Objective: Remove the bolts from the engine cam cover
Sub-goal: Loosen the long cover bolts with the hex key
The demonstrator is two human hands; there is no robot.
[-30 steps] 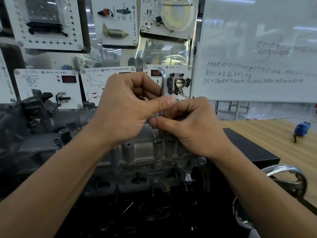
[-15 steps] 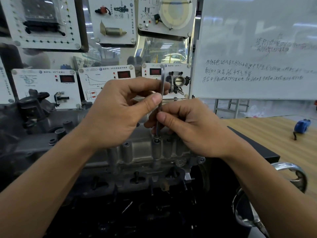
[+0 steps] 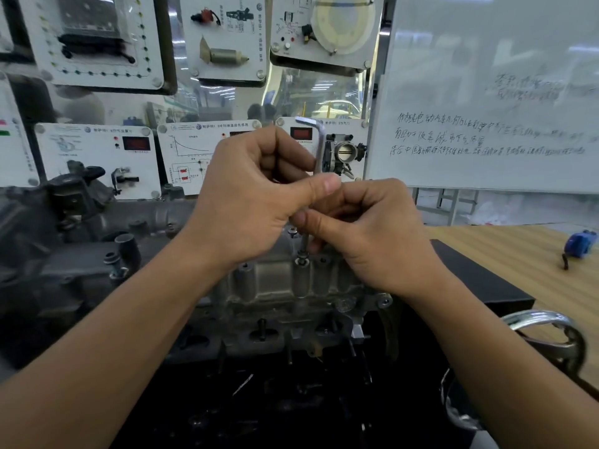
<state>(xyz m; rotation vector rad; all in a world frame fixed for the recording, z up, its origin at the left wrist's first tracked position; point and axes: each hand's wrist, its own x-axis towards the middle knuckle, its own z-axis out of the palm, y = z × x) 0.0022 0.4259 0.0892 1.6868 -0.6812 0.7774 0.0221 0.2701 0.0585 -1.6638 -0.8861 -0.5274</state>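
Note:
The grey metal cam cover (image 3: 275, 283) lies across the middle of the engine. A silver L-shaped hex key (image 3: 319, 140) stands upright, its short arm pointing left at the top and its lower tip in a bolt (image 3: 303, 254) raised out of a boss on the cover's edge. My left hand (image 3: 256, 196) grips the key's shaft from the left, thumb stretched across it. My right hand (image 3: 366, 231) pinches the lower shaft just above the bolt. Another bolt head (image 3: 293, 231) shows just left of the key.
Training panels and a throttle body (image 3: 343, 153) hang behind the engine. A whiteboard (image 3: 486, 92) stands at the right. A black box (image 3: 479, 280), a chrome handle (image 3: 551, 332) and a blue tape measure (image 3: 580, 244) are on the wooden table at right.
The key's short arm has swung round to point left, and both hands have shifted their hold on the shaft. The bolt stands a little higher out of its boss.

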